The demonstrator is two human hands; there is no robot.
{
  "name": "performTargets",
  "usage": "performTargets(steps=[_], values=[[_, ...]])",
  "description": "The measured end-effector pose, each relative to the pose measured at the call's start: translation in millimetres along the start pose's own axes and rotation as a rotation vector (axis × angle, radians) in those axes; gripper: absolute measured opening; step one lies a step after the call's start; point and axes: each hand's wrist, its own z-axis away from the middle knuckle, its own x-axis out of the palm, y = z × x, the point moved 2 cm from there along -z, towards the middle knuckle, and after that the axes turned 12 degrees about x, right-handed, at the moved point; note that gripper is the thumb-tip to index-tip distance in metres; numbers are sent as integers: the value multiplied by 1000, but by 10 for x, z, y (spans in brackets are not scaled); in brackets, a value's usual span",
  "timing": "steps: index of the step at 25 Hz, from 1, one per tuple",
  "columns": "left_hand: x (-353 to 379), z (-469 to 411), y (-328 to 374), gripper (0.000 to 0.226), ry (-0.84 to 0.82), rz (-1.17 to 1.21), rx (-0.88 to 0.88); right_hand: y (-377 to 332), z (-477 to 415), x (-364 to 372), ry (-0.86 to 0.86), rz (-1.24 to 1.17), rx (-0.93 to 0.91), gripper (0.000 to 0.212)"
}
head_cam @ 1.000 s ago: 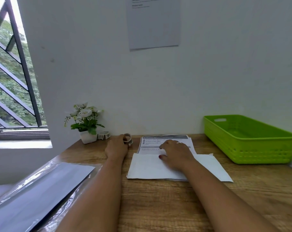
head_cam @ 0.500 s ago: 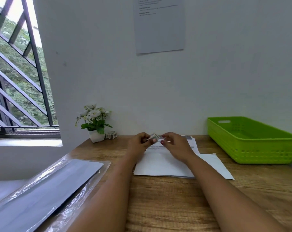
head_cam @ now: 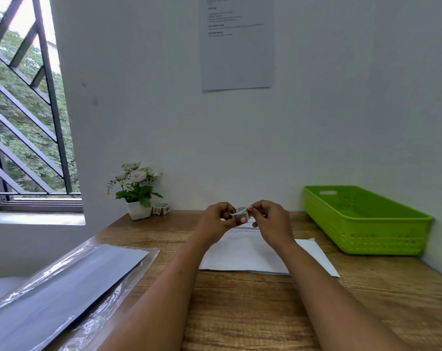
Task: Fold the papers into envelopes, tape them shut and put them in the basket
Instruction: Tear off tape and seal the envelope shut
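A small patterned tape roll (head_cam: 241, 213) is held up between both hands above the desk. My left hand (head_cam: 216, 220) pinches its left side and my right hand (head_cam: 270, 221) pinches its right edge with the fingertips. Under the hands lies a folded white paper (head_cam: 242, 254) on top of further sheets, one of which sticks out to the right (head_cam: 316, 257). The green plastic basket (head_cam: 382, 239) stands at the right end of the desk; its visible inside shows nothing in it.
A second tape roll (head_cam: 161, 208) lies beside a small potted white flower plant (head_cam: 136, 191) at the back left. A plastic-wrapped pack of grey sheets (head_cam: 60, 285) lies at the left front. The wall stands right behind the wooden desk (head_cam: 240, 312).
My left hand picked the tape roll up from the desk's back and brought it over the paper. My right hand left the paper and rose to pinch the roll.
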Motion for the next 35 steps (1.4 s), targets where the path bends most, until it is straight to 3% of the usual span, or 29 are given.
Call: performTargets(steps=[11,21,24,26,29,35], values=[[44,-36,-66,21,-51,25,9,53,-9,-48,47,-216,147,10],[69,-9,0,25,18,62,-16,71,-27,-20,-114,-476,261,11],[44,-6,50,46,-14,3,52,79,-30,-35,-180,-494,241,12],[32,-14,63,59,-55,-159,127,67,-16,-37,-233,-517,214,12],[37,-13,86,49,-13,-353,266,29,0,-44,-288,-536,210,9],[18,5,161,39,84,-379,401,-15,29,-53,-307,-565,233,14]])
